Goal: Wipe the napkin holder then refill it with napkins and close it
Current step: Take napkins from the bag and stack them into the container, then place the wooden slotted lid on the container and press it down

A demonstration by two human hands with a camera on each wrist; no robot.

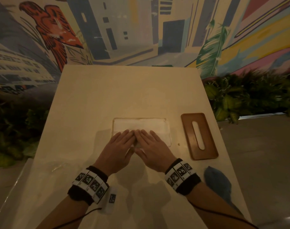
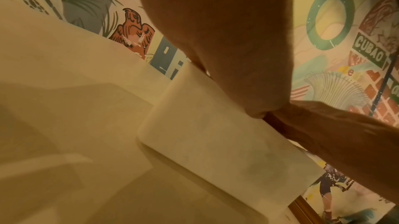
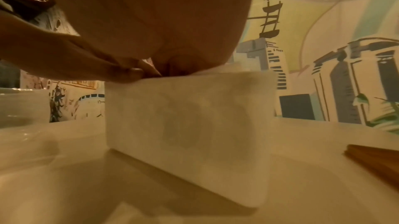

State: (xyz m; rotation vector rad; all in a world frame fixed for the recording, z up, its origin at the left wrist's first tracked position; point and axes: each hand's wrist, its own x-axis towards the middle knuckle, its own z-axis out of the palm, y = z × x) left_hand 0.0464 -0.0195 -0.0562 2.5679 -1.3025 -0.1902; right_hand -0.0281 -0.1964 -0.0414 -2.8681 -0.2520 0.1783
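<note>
A frosted white napkin holder (image 1: 169,129) stands open-topped at the table's middle, with a stack of white napkins (image 1: 141,124) lying in it. My left hand (image 1: 120,144) and right hand (image 1: 151,144) lie side by side, fingers straight, and press flat on the near part of the napkins. The wrist views show the holder's near wall (image 2: 215,133) (image 3: 190,133) below each palm. Its brown wooden lid (image 1: 187,129), with a long slot, lies flat on the table to the right of the holder; one edge of the lid (image 3: 375,157) shows in the right wrist view.
A blue cloth (image 1: 217,180) lies near the table's right edge by my right forearm. Clear plastic wrapping (image 1: 61,167) sits at the near left. A tiny bead (image 1: 179,144) rests between holder and lid. Leafy plants (image 1: 250,96) flank the table; a mural wall stands behind.
</note>
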